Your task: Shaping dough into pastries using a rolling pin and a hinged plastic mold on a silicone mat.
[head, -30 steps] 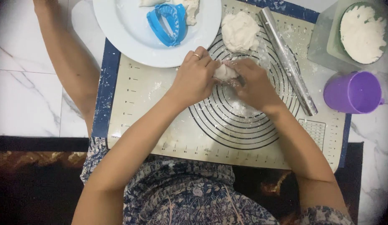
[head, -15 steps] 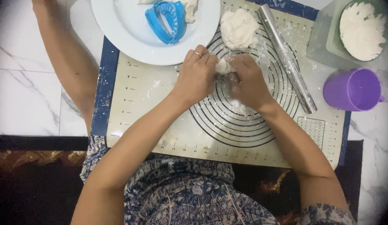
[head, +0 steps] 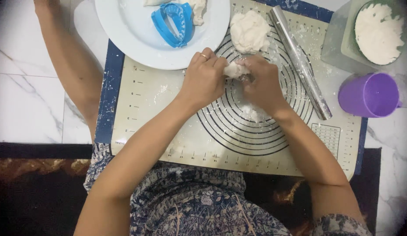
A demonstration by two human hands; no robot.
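Both hands meet over the ringed middle of a cream baking mat (head: 159, 131) with a dark blue border. My left hand (head: 204, 78) and my right hand (head: 262, 81) pinch a small white piece of dough (head: 235, 70) between their fingers, held just above the mat. A ring shows on my left hand. A larger lump of dough (head: 249, 31) lies on the mat just beyond the hands. A metal rolling pin (head: 300, 61) lies diagonally to the right of my right hand.
A white plate (head: 133, 39) at the top holds a blue dumpling press (head: 172, 24) and pale dough pieces. At the right stand a purple cup (head: 370, 95) and a bowl of flour (head: 378, 26) in a clear container. Marble floor surrounds the mat.
The hands have kept working the small dough piece, lifting and turning it slightly between the fingers. Nothing else on the mat has moved.
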